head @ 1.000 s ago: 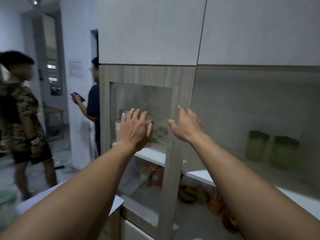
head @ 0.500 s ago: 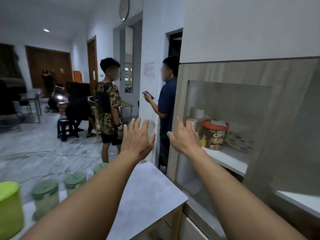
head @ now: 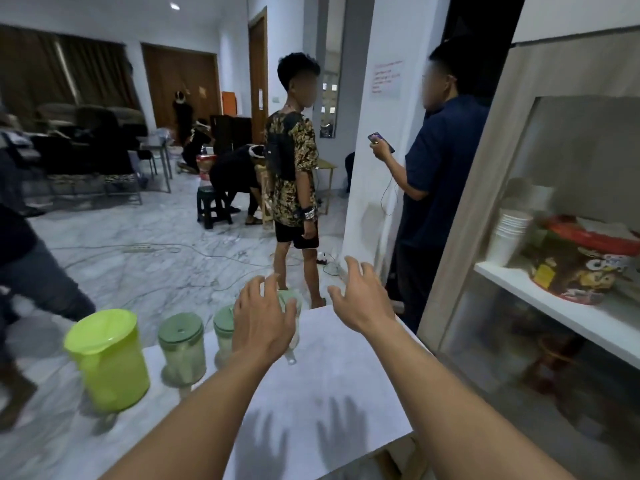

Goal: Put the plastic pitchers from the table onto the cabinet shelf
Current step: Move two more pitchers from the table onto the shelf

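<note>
Nearest, two forearms are stretched out over the pale marble-look worktop, and two hand shadows are seen on it at about 6 o'clock. Both hands are empty.

The left hand is held near the middle of the view, its fingers spread apart and bent a little. It is just in front of a small clear plastic pitcher with a pale green lid, which is partly hidden behind it. Whether that pitcher is touched cannot be told. The right hand is held at about 1 o'clock from the left one, fingers apart too, with nothing between them.

More pitchers wait in a row along the worktop's far edge, toward 9 o'clock: a second clear pitcher with a green lid beside the first, a third one next, and a big lime-green plastic pitcher at the end.

The step in hand seems to be a reach for the nearest small pitcher. It is best done if the body is wrapped by one hand and steadied by the other, so the neighbours are not knocked off the edge. The pitcher should be kept upright.

Far off at 3 o'clock, the white cabinet shelf is seen through a glass door, with a stack of white paper cups and a red-lidded tub on it.
</note>
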`<state>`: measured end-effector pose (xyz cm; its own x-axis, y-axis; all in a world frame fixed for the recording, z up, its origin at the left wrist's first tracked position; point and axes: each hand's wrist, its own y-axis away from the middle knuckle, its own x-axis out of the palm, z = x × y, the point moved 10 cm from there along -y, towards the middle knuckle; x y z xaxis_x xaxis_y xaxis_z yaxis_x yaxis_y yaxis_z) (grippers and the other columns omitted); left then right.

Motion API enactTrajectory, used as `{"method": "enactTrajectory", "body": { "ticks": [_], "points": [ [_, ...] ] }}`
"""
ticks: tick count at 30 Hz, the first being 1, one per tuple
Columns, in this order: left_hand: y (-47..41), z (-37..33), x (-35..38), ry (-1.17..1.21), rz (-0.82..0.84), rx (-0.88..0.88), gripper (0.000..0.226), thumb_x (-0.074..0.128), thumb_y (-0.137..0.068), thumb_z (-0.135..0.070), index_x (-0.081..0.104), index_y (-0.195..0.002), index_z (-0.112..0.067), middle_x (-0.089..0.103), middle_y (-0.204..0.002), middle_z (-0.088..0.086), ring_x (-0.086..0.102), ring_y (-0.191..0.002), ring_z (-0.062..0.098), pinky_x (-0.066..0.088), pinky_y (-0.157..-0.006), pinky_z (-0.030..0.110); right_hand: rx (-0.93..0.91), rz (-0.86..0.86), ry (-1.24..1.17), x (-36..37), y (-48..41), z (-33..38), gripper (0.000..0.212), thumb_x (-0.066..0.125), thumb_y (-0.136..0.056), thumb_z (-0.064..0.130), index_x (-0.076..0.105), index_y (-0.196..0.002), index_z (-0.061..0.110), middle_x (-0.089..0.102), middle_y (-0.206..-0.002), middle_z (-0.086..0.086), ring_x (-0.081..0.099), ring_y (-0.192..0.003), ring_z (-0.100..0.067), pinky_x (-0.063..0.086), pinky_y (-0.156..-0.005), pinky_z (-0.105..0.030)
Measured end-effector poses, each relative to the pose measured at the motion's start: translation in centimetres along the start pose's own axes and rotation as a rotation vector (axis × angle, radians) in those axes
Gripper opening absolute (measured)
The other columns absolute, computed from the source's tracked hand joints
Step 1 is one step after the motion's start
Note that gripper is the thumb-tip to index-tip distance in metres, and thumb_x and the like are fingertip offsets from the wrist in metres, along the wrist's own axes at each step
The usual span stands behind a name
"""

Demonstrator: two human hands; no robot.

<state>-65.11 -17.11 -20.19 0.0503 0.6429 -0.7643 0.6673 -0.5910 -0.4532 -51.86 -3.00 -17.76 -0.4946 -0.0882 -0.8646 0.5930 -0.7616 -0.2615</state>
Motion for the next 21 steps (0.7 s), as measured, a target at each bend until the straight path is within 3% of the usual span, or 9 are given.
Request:
{"method": "enactTrajectory", "body": {
  "ticks": [5, 10, 16, 21],
  "points": [
    [-1.0, 7.3, 4.0, 0.037, -0.011, -0.170, 0.048, 0.058, -0.091, -0.038, 0.047, -0.131, -0.015, 0.049, -0.127, 0.011, 0.049, -0.116, 0.035, 0.044, -0.092, 0.046, -0.053, 0.100, -0.091, 9.5, -4.4, 1.5, 0.065, 0.055, -0.096, 0.038, 0.027, -0.152, 0.018, 0.040, -0.146, -0.012, 0.043, -0.133, -0.036, 0.044, -0.103, -0.049],
    [-0.4, 14.6, 8.7, 0.118, -0.019, -0.489, 0.056, 0.062, -0.090, -0.039, 0.044, -0.131, -0.007, 0.048, -0.130, 0.018, 0.047, -0.118, 0.037, 0.041, -0.095, 0.046, -0.049, 0.196, -0.212, 18.3, -7.5, 1.2, 0.062, 0.058, -0.094, 0.032, 0.032, -0.149, 0.018, 0.041, -0.145, -0.012, 0.048, -0.129, -0.035, 0.047, -0.100, -0.048],
    [0.3, 20.0, 16.6, 0.216, 0.024, -0.693, 0.074, 0.060, -0.087, -0.050, 0.033, -0.142, -0.009, 0.040, -0.140, 0.013, 0.045, -0.126, 0.036, 0.044, -0.099, 0.048, 0.102, 0.245, -0.262, 26.9, -10.0, -3.0, 0.061, 0.062, -0.093, 0.031, 0.031, -0.143, 0.019, 0.038, -0.145, -0.011, 0.047, -0.128, -0.035, 0.048, -0.099, -0.049],
    [1.2, 23.1, 20.3, 0.344, -0.055, -0.932, 0.070, 0.070, -0.079, -0.051, 0.041, -0.129, -0.012, 0.050, -0.131, 0.009, 0.052, -0.118, 0.034, 0.046, -0.093, 0.046, 0.312, 0.281, -0.455, 32.3, -10.2, -6.3, 0.060, 0.073, -0.085, 0.032, 0.036, -0.130, 0.020, 0.055, -0.131, -0.011, 0.057, -0.116, -0.034, 0.050, -0.089, -0.042]
  ]
}}
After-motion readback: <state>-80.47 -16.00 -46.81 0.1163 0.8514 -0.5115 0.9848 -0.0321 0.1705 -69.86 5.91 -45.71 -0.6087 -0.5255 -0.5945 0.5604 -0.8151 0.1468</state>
